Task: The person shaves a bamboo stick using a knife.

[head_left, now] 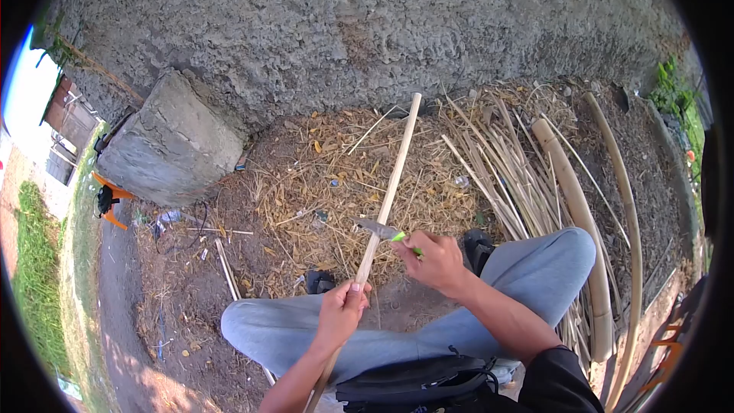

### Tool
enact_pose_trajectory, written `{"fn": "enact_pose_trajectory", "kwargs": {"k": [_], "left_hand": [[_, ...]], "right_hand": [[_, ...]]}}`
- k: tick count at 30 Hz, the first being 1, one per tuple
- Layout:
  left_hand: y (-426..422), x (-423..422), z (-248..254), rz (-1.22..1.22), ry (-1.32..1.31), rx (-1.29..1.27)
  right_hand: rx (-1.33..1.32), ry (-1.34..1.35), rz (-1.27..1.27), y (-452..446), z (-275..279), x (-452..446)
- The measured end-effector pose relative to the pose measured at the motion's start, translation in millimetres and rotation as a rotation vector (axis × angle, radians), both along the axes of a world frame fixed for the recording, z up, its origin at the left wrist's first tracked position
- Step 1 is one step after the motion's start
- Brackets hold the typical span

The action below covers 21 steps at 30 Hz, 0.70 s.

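Observation:
A long pale bamboo strip (397, 172) slants from my lap up toward the wall. My left hand (342, 313) is closed round its lower part, just above my leg. In my right hand (433, 261) is a knife (378, 229) with a bright green handle. The knife's blade lies across the strip, a little above my left hand, and points left. My fingers are wrapped round the handle. The strip's lower end passes beneath my left forearm.
Thin split strips (505, 172) lie heaped on the right, beside a thick bamboo pole (575, 222) and a curved pole (623, 206). A concrete block (176, 141) stands at the left by the rough wall (367, 30). Shavings (294, 191) cover the ground.

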<state>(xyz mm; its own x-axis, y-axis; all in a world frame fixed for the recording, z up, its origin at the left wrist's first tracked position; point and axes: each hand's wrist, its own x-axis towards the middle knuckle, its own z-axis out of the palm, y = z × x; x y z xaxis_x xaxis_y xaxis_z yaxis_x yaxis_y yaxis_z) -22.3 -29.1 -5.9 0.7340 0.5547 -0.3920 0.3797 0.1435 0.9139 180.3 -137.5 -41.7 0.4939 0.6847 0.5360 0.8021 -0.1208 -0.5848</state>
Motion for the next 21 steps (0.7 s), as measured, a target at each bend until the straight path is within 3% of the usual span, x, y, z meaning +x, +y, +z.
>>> {"fn": "enact_pose_trajectory", "kwargs": {"k": [1,4,7,9,11,13,16,21], "left_hand": [[4,7,3,-0.003,-0.005,0.001],[11,23,4,-0.046,0.045,-0.096],[22,28,-23,-0.035,0.02,-0.012],[26,20,-39,-0.102,-0.051,0.244],[17,15,-41,-0.09,-0.03,0.199],[15,15,-37,-0.08,-0.028,0.163],[16,17,-34,-0.045,-0.06,0.159],[12,19,-31,0.01,-0.04,0.083]], "right_hand": [[0.004,0.071,-0.137,3,2,10],[-0.019,0.06,-0.14,2,7,11],[-0.037,-0.047,0.032,-5,11,-21],[-0.066,-0.053,0.006,-1,2,-2],[-0.098,0.08,-0.237,7,5,30],[-0.134,0.091,-0.207,7,3,21],[-0.038,0.006,0.059,3,3,-27],[-0.039,-0.001,-0.039,13,-5,-10]]}}
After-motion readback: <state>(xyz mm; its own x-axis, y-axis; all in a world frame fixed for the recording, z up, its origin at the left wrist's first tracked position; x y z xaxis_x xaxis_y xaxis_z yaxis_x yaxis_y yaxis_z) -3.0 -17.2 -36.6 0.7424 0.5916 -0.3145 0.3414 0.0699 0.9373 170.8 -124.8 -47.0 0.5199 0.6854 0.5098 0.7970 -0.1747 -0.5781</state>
